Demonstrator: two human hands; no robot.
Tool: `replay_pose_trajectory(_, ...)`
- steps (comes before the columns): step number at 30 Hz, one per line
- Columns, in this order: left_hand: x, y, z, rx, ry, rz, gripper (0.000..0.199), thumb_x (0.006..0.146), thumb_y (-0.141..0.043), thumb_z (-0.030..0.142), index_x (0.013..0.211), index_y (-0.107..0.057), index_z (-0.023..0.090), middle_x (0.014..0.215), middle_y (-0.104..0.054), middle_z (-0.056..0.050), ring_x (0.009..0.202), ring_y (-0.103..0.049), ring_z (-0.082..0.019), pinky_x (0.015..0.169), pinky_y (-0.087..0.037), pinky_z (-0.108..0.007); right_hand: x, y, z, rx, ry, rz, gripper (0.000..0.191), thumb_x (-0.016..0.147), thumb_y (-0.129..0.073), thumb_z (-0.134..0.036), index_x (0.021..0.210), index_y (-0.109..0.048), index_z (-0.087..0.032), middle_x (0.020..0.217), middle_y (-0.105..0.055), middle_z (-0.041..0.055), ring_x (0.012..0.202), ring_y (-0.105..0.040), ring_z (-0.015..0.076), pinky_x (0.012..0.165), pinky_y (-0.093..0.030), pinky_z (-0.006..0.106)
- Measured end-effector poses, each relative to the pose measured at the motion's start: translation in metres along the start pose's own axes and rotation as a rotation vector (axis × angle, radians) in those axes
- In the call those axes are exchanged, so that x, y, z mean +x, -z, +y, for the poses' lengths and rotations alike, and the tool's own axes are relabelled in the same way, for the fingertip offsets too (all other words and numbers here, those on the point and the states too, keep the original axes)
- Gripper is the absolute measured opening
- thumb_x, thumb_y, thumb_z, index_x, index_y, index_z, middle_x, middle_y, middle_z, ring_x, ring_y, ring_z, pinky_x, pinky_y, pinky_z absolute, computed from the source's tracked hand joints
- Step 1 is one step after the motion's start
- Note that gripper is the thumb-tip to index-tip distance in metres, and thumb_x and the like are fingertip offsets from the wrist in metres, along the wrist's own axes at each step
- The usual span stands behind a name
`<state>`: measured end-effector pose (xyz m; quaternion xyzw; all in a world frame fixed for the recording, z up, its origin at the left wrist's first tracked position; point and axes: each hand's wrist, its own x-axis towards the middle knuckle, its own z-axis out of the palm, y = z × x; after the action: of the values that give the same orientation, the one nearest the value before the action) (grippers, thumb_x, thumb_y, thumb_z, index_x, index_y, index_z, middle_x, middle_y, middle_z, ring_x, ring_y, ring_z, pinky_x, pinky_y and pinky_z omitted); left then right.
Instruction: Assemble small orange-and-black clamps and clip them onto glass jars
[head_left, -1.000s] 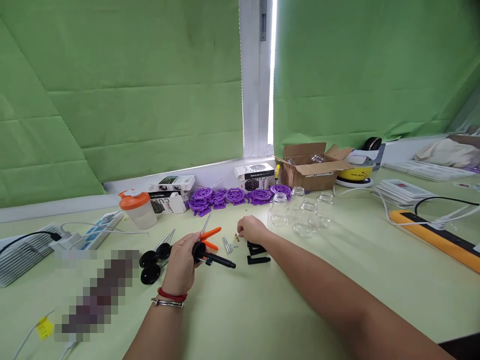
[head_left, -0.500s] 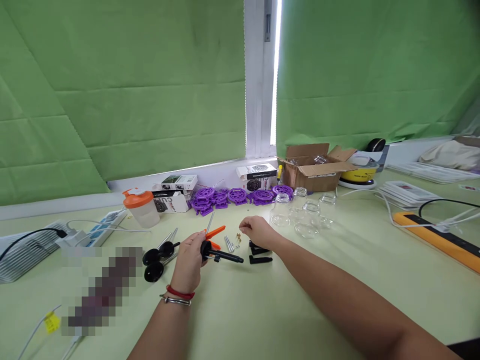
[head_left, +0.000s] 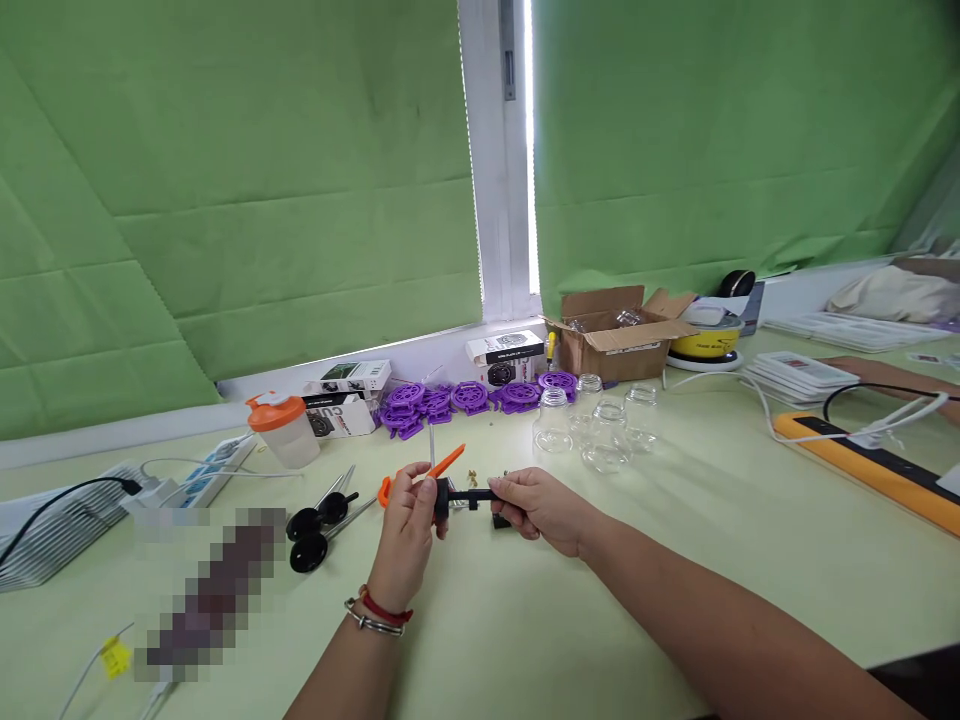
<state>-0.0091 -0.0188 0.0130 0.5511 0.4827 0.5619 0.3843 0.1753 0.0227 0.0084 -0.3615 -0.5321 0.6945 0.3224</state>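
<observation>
My left hand is closed around the round head of a black part with a narrow arm. From the same grip an orange strip sticks out, and a thin metal rod rises behind the fingers. My right hand pinches the far tip of the narrow arm, so the part lies level between both hands. Under the right fingers a black piece on the table is partly hidden. Small brass-coloured bits lie just beyond. Left of my hands rest several black discs with metal rods.
Purple plastic wheels line the back beside printed boxes. Clear jars stand before an open carton. An orange-lidded bottle is at left, an orange power strip at right. Another person's arm appears far right.
My right hand has come from above the small brass bits to the tip of the black part and now pinches it. The left hand has turned the part level. Another person's arm has appeared at right.
</observation>
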Motion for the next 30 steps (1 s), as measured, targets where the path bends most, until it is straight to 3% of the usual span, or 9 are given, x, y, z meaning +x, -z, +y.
replay_pose_trajectory(3, 0.001, 0.0, -0.006, 0.022, -0.07, 0.0, 0.057, 0.077, -0.064, 0.04, 0.121, -0.031, 0.025, 0.1, -0.056, -0.004, 0.067, -0.057, -0.011, 0.063, -0.051, -0.03, -0.001, 0.002, -0.001, 0.035, 0.018, 0.032, 0.045, 0.077, -0.058, -0.057, 0.066, -0.055, -0.013, 0.044, -0.04, -0.0072, 0.037, -0.025, 0.0031, 0.039, -0.015, 0.021)
replay_pose_trajectory(6, 0.002, -0.002, -0.009, 0.226, -0.264, 0.047, 0.067, 0.067, -0.075, 0.033, 0.121, -0.036, 0.026, 0.121, -0.048, -0.011, 0.096, -0.059, -0.02, 0.083, -0.051, -0.04, -0.004, 0.001, -0.002, 0.064, 0.051, 0.02, 0.045, 0.079, -0.056, -0.057, 0.067, -0.055, -0.014, 0.044, -0.039, -0.0073, 0.039, -0.024, 0.0035, 0.041, -0.014, 0.022)
replay_pose_trajectory(9, -0.001, -0.004, -0.005, 0.488, -0.523, 0.173, 0.066, 0.068, -0.075, 0.032, 0.123, -0.039, 0.026, 0.136, -0.038, -0.014, 0.126, -0.041, -0.029, 0.099, -0.04, -0.049, -0.009, -0.003, -0.002, 0.082, 0.066, -0.031, 0.046, 0.081, -0.053, -0.058, 0.067, -0.052, -0.015, 0.044, -0.039, -0.007, 0.039, -0.024, 0.0038, 0.041, -0.014, 0.022)
replay_pose_trajectory(13, -0.006, -0.007, 0.003, 0.665, -0.704, 0.232, 0.086, 0.064, -0.077, 0.037, 0.135, -0.03, 0.027, 0.146, -0.027, -0.016, 0.134, -0.029, -0.034, 0.104, -0.032, -0.055, -0.016, -0.01, -0.003, 0.156, 0.035, -0.178, 0.049, 0.082, -0.048, -0.062, 0.064, -0.046, -0.016, 0.045, -0.038, -0.0069, 0.039, -0.026, 0.0043, 0.041, -0.014, 0.022)
replay_pose_trajectory(16, -0.011, -0.011, 0.004, 0.708, -0.689, 0.188, 0.109, 0.057, -0.08, 0.044, 0.142, -0.016, 0.024, 0.142, -0.03, -0.019, 0.13, -0.034, -0.037, 0.102, -0.033, -0.056, -0.019, -0.017, -0.001, 0.179, -0.009, -0.217, 0.053, 0.082, -0.044, -0.065, 0.059, -0.04, -0.018, 0.044, -0.036, -0.0066, 0.039, -0.027, 0.0047, 0.041, -0.015, 0.021)
replay_pose_trajectory(20, -0.016, -0.019, 0.002, 0.846, -0.563, 0.16, 0.123, 0.048, -0.081, 0.051, 0.143, -0.01, 0.019, 0.14, -0.03, -0.021, 0.129, -0.031, -0.041, 0.099, -0.031, -0.061, -0.018, -0.022, 0.005, 0.05, 0.036, -0.131, 0.056, 0.085, -0.039, -0.064, 0.054, -0.04, -0.018, 0.042, -0.035, -0.0058, 0.038, -0.027, 0.0055, 0.043, -0.019, 0.023)
replay_pose_trajectory(24, -0.018, -0.026, 0.002, 0.937, -0.508, 0.204, 0.12, 0.046, -0.078, 0.051, 0.141, -0.012, 0.016, 0.137, -0.033, -0.021, 0.127, -0.032, -0.042, 0.101, -0.026, -0.062, -0.015, -0.023, 0.008, -0.113, 0.106, -0.064, 0.056, 0.085, -0.038, -0.064, 0.055, -0.045, -0.017, 0.048, -0.037, -0.004, 0.044, -0.029, 0.0073, 0.046, -0.023, 0.024)
replay_pose_trajectory(30, -0.017, -0.03, -0.002, 0.946, -0.499, 0.235, 0.102, 0.053, -0.072, 0.043, 0.136, -0.02, 0.015, 0.13, -0.04, -0.019, 0.121, -0.039, -0.038, 0.101, -0.028, -0.057, -0.016, -0.018, 0.003, -0.334, 0.172, -0.056, 0.051, 0.087, -0.038, -0.059, 0.059, -0.051, -0.018, 0.054, -0.042, -0.0016, 0.049, -0.032, 0.0096, 0.049, -0.027, 0.025)
